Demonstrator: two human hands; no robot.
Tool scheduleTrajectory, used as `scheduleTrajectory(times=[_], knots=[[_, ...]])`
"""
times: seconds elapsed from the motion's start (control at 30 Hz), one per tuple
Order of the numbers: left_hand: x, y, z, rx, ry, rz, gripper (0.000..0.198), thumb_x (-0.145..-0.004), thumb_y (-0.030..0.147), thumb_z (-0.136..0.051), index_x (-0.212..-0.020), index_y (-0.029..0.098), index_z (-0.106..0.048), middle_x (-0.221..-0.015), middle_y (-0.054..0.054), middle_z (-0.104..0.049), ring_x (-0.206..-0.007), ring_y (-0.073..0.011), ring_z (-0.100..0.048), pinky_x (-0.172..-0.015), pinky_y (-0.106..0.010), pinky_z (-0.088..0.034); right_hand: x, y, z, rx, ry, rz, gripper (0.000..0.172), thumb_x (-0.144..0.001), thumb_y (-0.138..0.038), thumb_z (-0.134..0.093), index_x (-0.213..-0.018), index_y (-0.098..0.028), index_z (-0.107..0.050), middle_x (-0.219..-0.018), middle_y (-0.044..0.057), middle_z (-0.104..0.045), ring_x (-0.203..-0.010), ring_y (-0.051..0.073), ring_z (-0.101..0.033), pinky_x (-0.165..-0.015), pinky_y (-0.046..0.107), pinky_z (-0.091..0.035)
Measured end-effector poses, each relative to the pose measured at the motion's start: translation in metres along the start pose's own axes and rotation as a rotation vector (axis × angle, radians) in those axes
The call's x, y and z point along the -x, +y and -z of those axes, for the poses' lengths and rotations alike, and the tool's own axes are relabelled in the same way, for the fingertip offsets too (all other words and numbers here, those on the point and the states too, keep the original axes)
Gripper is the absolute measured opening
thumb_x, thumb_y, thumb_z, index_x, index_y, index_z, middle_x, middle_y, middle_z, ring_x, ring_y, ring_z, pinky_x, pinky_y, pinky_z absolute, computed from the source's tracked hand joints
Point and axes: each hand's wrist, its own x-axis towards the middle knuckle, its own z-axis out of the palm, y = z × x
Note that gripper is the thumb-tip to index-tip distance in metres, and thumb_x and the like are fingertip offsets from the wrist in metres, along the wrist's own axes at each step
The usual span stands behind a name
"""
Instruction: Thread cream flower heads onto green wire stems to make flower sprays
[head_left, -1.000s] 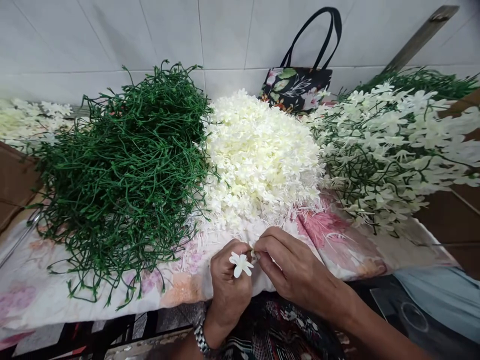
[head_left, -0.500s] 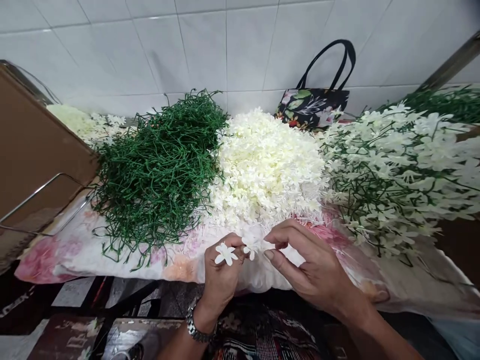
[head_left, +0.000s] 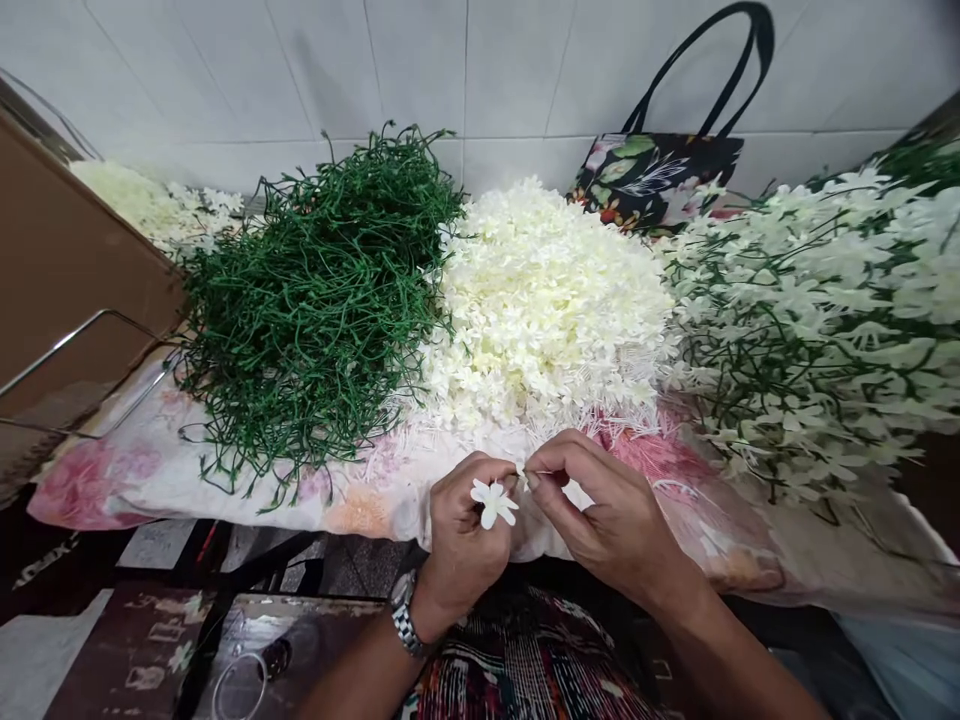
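Observation:
My left hand [head_left: 469,525] is closed around an artificial flower stem, and a white artificial flower [head_left: 493,503] with open petals sticks out in front of its fingers. Close against it, my right hand [head_left: 604,515] has thumb and forefinger pinched on something small and pale, mostly hidden between the fingertips. Both hands are just over the front of a floral cloth [head_left: 360,510]. Beyond them lies a heap of loose white blossoms [head_left: 555,300], and to its left a pile of green plastic stems [head_left: 322,300].
Assembled white flowers on green stems [head_left: 817,340] stand in a mass at right. A black floral bag [head_left: 660,180] leans near the tiled wall [head_left: 510,70]. On the left are a brown cardboard box [head_left: 75,260] and a bent metal wire [head_left: 67,340].
My hands have come together, the right fingertips now meeting the left. Two flowers showed at the left hand before; one shows clearly now. The view has tilted down.

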Motion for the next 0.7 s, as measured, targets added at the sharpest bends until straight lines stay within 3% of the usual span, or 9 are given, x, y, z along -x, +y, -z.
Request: scheduleTrajectory(times=[0.27, 0.37, 0.43, 0.5, 0.57, 0.63, 0.7], knots=[[-0.001, 0.001, -0.009, 0.003, 0.032, 0.114, 0.017, -0.068, 0.005, -0.046, -0.055, 0.016, -0.047, -0.050, 0.005, -0.040, -0.049, -0.0077, -0.038, -0.046, -0.018, -0.033, 0.000, 0.009, -0.011, 0.045, 0.034, 0.036, 0.013, -0.085, -0.008, -0.045, -0.076, -0.018, -0.048, -0.065, -0.001, -0.049, -0.059, 0.010, -0.048, -0.054, 0.022, -0.041], [-0.004, 0.002, -0.008, 0.049, 0.016, 0.208, 0.018, -0.072, 0.008, -0.047, -0.057, 0.016, -0.052, -0.051, 0.004, -0.046, -0.049, -0.0081, -0.043, -0.047, -0.018, -0.036, 0.000, 0.010, -0.009, 0.030, 0.026, 0.028, 0.012, -0.085, -0.009, -0.045, -0.077, -0.017, -0.049, -0.065, -0.001, -0.050, -0.059, 0.009, -0.049, -0.054, 0.021, -0.042], [-0.008, 0.004, -0.005, 0.070, -0.051, 0.253, 0.013, -0.074, 0.011, -0.049, -0.068, 0.015, -0.060, -0.059, 0.002, -0.057, -0.054, -0.0101, -0.051, -0.051, -0.020, -0.042, -0.001, 0.009, -0.003, 0.018, 0.016, 0.014, 0.011, -0.085, -0.009, -0.046, -0.078, -0.017, -0.050, -0.065, -0.001, -0.051, -0.059, 0.009, -0.050, -0.054, 0.021, -0.042], [-0.011, 0.006, 0.000, 0.084, -0.158, 0.241, 0.021, -0.075, 0.014, -0.054, -0.094, 0.016, -0.064, -0.081, -0.004, -0.067, -0.070, -0.0152, -0.061, -0.063, -0.025, -0.050, -0.004, 0.009, 0.008, 0.020, 0.021, 0.008, 0.011, -0.084, -0.010, -0.047, -0.078, -0.017, -0.051, -0.066, -0.001, -0.053, -0.059, 0.009, -0.052, -0.054, 0.021, -0.043], [-0.011, 0.008, 0.005, 0.079, -0.240, 0.191, 0.047, -0.074, 0.017, -0.059, -0.120, 0.019, -0.054, -0.111, -0.009, -0.064, -0.096, -0.0216, -0.061, -0.082, -0.032, -0.050, -0.009, 0.011, 0.027, 0.055, 0.052, 0.022, 0.012, -0.083, -0.009, -0.047, -0.077, -0.019, -0.051, -0.066, -0.001, -0.054, -0.060, 0.010, -0.053, -0.054, 0.022, -0.043], [-0.010, 0.007, 0.010, 0.038, -0.252, 0.146, 0.061, -0.074, 0.017, -0.059, -0.132, 0.023, -0.042, -0.127, -0.010, -0.055, -0.113, -0.0244, -0.054, -0.094, -0.038, -0.045, -0.014, 0.016, 0.056, 0.145, 0.119, 0.054, 0.013, -0.083, -0.008, -0.049, -0.077, -0.020, -0.053, -0.066, -0.001, -0.055, -0.059, 0.010, -0.053, -0.053, 0.022, -0.043], [-0.008, 0.005, 0.015, -0.036, -0.243, 0.093, 0.059, -0.076, 0.017, -0.057, -0.132, 0.025, -0.041, -0.128, -0.009, -0.054, -0.115, -0.0239, -0.052, -0.097, -0.039, -0.043, -0.018, 0.024, 0.089, 0.323, 0.256, 0.049, 0.010, -0.081, -0.012, -0.054, -0.078, -0.021, -0.056, -0.069, 0.000, -0.057, -0.060, 0.010, -0.053, -0.054, 0.023, -0.043]])
